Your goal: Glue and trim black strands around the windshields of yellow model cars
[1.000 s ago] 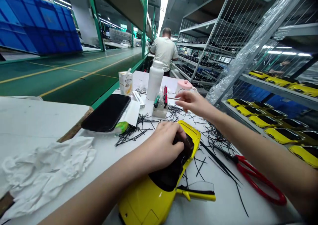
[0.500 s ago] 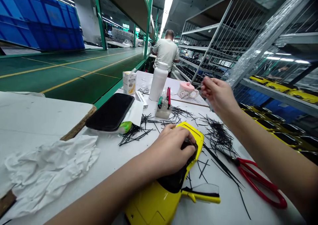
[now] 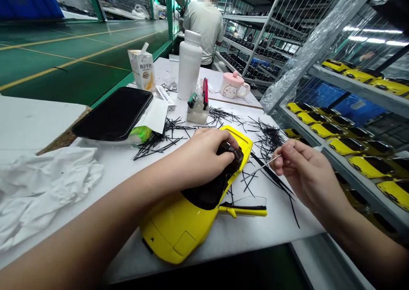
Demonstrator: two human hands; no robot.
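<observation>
Right fingers [image 3: 290, 148] pinch a metal rod [image 3: 260, 168] pointing left toward the yellow model car [image 3: 188, 216], which left fingers [image 3: 228, 137] grip.

Factory floor: racks [image 3: 338, 83] of yellow model cars [image 3: 343, 146]; green surface [image 3: 79, 85], probably conveyor belt.

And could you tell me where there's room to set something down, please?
Bare white shows between the open car door and the front edge of the tabletop; a smaller patch lies between cloth, phone, black strips and left forearm. Strips also crowd around the small holder and near the right hand.
</observation>
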